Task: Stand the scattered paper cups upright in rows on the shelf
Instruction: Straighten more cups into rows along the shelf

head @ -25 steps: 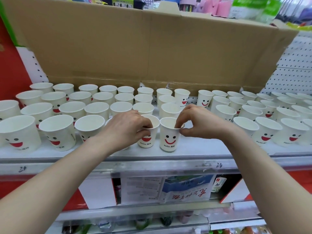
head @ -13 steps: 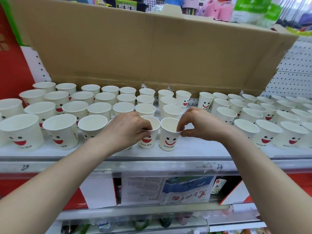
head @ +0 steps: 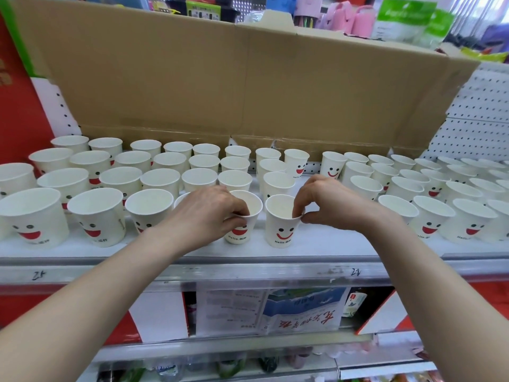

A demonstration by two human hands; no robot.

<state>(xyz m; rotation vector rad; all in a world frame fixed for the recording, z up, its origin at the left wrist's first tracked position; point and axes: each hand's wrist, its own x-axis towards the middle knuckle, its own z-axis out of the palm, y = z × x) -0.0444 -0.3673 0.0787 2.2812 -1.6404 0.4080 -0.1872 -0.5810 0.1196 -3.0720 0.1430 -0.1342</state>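
Note:
Several white paper cups with red smiley faces stand upright in rows on the white shelf point(head: 330, 244). My left hand point(head: 203, 213) pinches the rim of one front-row cup point(head: 245, 230), its fingers over the left side. Just to the right, my right hand point(head: 327, 199) pinches the right rim of a second front-row cup point(head: 282, 227), thumb outside and fingertips inside. Both cups stand upright on the shelf, a small gap between them. Another cup is partly hidden behind my left hand.
A tall brown cardboard sheet point(head: 248, 86) stands behind the cups. White pegboard point(head: 473, 128) shows at the right, a red panel point(head: 16, 111) at the left. The metal shelf edge point(head: 248, 271) runs in front; lower shelves hold packaged goods and bottles.
Both hands stay on the same two front cups; the two cups now stand slightly further apart. The camera view shifted a little.

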